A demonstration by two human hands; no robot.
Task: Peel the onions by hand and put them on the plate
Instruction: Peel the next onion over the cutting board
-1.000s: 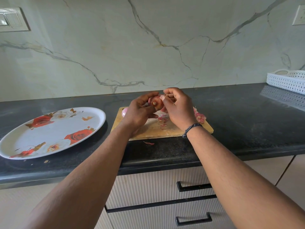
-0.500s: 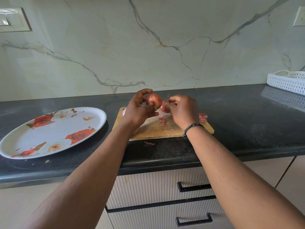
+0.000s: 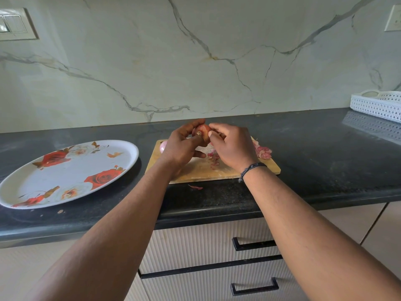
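A small red onion (image 3: 203,131) is held above the wooden cutting board (image 3: 204,170), its root end toward me. My left hand (image 3: 181,146) grips it from the left with curled fingers. My right hand (image 3: 231,146) pinches at the onion's right side with thumb and fingertips. A second, pale pink onion (image 3: 162,146) lies on the board's far left corner, mostly hidden behind my left hand. The oval white plate with red roses (image 3: 65,172) lies on the counter to the left, holding no onions.
Loose onion skins (image 3: 263,152) are piled on the board's right end, with small bits (image 3: 213,158) under my hands and one scrap (image 3: 196,187) on the black counter. A white perforated basket (image 3: 377,104) stands at the far right. Drawers are below the counter edge.
My right hand had pulled away to the right with a piece of skin and has come back to the onion. My left hand has turned the onion.
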